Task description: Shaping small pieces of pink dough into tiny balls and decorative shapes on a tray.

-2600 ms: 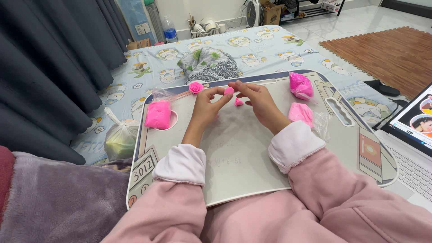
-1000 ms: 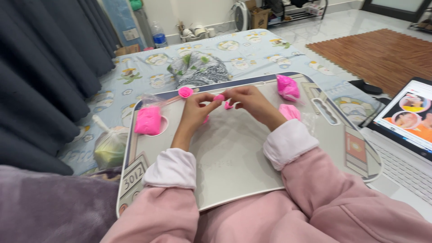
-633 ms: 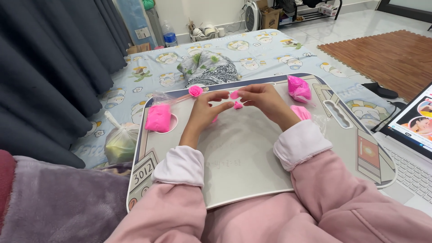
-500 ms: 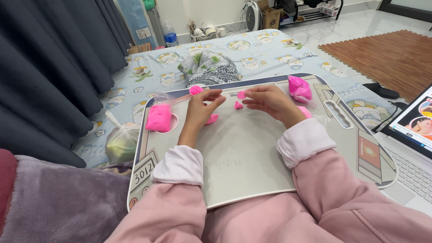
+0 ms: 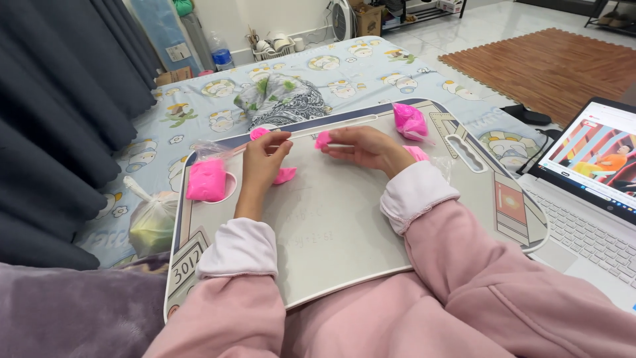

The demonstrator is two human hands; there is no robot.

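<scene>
left hand (image 5: 262,162) over pink clay piece (image 5: 285,175); right hand (image 5: 368,147) pinching small pink clay ball (image 5: 322,140); both on lap tray (image 5: 344,225); laptop (image 5: 589,192) at right

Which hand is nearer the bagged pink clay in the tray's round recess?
Left. The left hand lies just right of the bagged clay; the right hand is farther right, pinching a small pink piece.

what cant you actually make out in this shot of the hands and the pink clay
- Head view: the right hand pinches a small pink clay piece; its curled fingers hide any more of it.
- Head view: the pink clay lump behind the right wrist is mostly hidden by hand and cuff.
- Head view: the laptop is cut off by the right edge.
- Head view: the left hand covers part of the pink clay bit beside it.
</scene>
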